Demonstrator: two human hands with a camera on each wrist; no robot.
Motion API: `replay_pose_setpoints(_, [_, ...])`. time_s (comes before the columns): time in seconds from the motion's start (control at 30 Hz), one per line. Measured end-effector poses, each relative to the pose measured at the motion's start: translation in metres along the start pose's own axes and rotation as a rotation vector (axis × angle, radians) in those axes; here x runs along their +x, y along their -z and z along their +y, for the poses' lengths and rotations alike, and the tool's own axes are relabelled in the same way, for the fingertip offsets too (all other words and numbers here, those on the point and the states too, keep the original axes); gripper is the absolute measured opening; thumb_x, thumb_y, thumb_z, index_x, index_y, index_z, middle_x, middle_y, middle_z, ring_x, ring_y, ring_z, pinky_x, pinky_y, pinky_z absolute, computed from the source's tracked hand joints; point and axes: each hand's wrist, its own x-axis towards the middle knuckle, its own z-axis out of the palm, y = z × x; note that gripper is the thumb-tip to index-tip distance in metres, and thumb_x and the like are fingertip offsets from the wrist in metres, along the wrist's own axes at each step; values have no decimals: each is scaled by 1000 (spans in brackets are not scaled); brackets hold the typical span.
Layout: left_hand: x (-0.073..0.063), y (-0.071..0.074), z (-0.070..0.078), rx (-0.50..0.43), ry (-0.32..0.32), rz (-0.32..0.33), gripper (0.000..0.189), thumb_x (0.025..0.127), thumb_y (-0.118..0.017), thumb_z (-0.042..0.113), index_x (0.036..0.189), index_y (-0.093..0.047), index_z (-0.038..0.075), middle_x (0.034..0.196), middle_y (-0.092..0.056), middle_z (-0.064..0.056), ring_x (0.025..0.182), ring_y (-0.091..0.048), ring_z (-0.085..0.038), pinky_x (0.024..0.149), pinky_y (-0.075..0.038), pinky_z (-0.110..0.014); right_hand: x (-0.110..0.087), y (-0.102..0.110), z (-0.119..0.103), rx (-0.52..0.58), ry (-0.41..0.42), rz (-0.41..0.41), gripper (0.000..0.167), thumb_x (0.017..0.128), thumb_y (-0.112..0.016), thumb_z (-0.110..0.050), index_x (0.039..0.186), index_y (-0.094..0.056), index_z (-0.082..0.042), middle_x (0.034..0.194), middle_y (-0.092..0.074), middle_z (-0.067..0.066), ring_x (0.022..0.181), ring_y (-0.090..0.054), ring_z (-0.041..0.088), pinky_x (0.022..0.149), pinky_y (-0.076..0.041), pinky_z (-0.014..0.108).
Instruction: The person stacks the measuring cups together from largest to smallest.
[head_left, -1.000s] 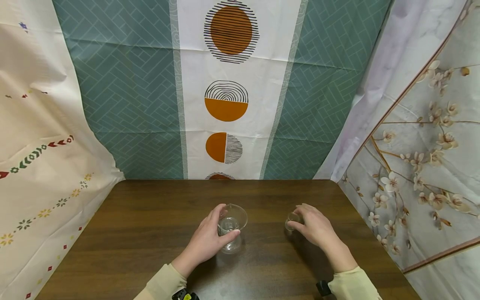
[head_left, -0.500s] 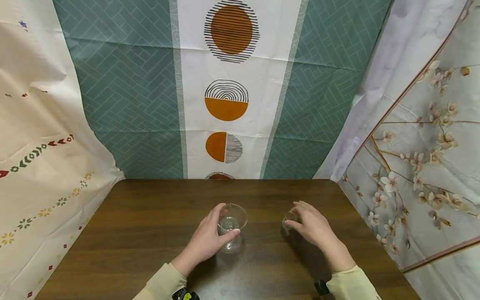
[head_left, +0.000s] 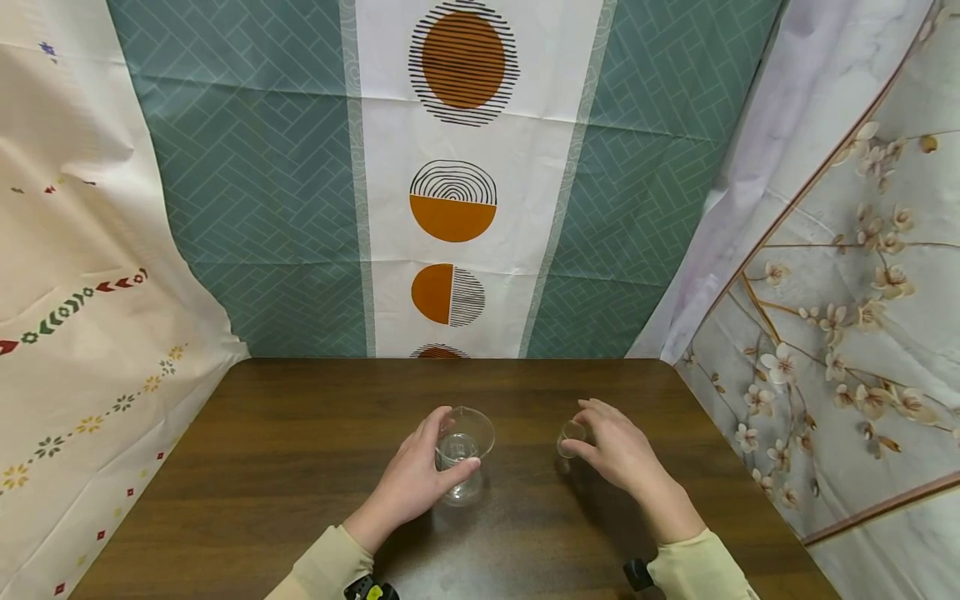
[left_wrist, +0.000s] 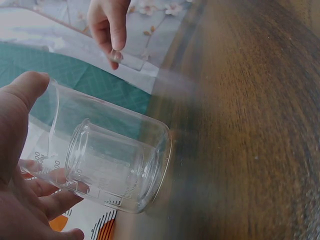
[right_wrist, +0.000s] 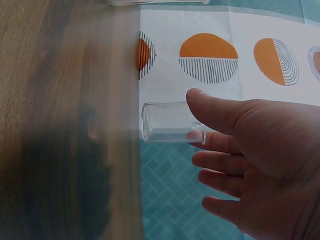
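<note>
My left hand holds a large clear glass beaker upright on the brown table, its thumb and fingers round the upper part. A smaller glass beaker stands inside it, and black measuring marks show on the glass. To the right, my right hand pinches a small clear glass beaker near its rim between thumb and index finger. The other fingers of that hand extend below the glass in the right wrist view. This small beaker appears upright and raised off the table, apart from the large one.
The brown wooden table ends at a green and white patterned cloth behind. A cream cloth hangs on the left, and a floral cloth on the right. Bare wood lies between the two hands.
My right hand has shifted slightly left and away from me with the small beaker, closer to the large one. The left hand and its beakers have not moved.
</note>
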Motion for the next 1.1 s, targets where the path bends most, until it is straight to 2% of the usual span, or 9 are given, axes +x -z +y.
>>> replay_pose_setpoints(0.33, [0, 1, 2, -10, 1, 1, 86, 93, -90, 47, 160, -46, 15, 145, -65, -6, 135, -61, -36, 109, -49, -61, 2, -1, -6, 1, 24, 9, 34, 99, -85, -37, 115, -78, -7, 154, -62, 20, 152, -49, 42, 114, -46, 63])
replay_pose_setpoints(0.53, [0, 0, 1, 0, 5, -3, 88, 93, -88, 53, 161, -45, 15, 146, -65, -6, 136, -61, -36, 109, -49, -62, 2, -2, -10, 5, 40, 25, 34, 99, -85, -36, 114, -78, -7, 154, -63, 20, 152, -49, 42, 115, -46, 63])
replay_pose_setpoints(0.8, [-1, 0, 1, -3, 2, -5, 87, 93, -88, 52, 160, -46, 15, 148, -65, -9, 136, -61, -36, 110, -50, -61, 4, -3, -13, 11, 50, 11, 37, 98, -85, -37, 116, -78, -6, 156, -61, 20, 154, -46, 43, 116, -44, 64])
replay_pose_setpoints(1.1, [-1, 1, 2, -3, -4, -4, 89, 93, -88, 55, 160, -46, 13, 147, -65, -9, 136, -62, -36, 110, -49, -61, 6, -2, -21, 2, 77, 31, 37, 98, -86, -37, 115, -78, -5, 155, -62, 19, 153, -48, 41, 117, -44, 62])
